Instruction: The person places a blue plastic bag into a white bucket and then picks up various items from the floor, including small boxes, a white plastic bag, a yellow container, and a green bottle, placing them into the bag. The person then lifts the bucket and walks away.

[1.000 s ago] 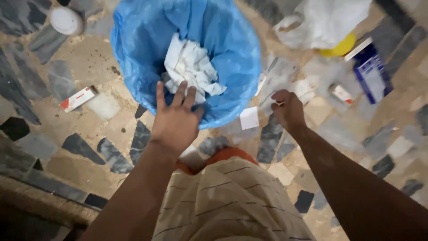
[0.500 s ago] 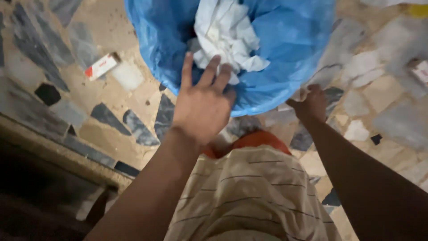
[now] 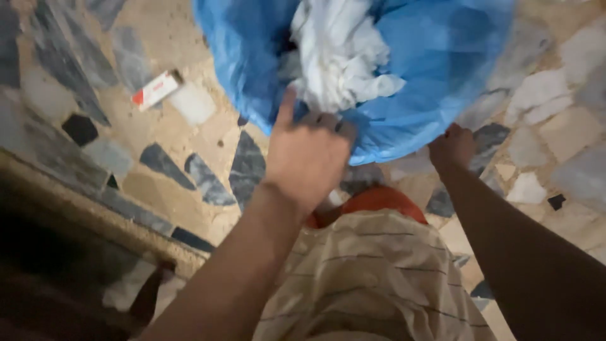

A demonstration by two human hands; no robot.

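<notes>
A blue plastic bag (image 3: 404, 69) stuffed with crumpled white paper (image 3: 338, 53) is sitting open on the stone-chip floor (image 3: 189, 158) in front of the person. The left hand (image 3: 307, 158) is curling its fingers over the bag's near rim beside the paper, while the right hand (image 3: 452, 146) is pinching the rim's edge, closed on the plastic. A small red-and-white carton (image 3: 156, 89) is lying on the floor, well apart to the left.

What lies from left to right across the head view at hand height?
Small red-and-white flat carton → left hand at the near rim of the blue plastic bag → crumpled white paper → right hand at the bag's edge.
</notes>
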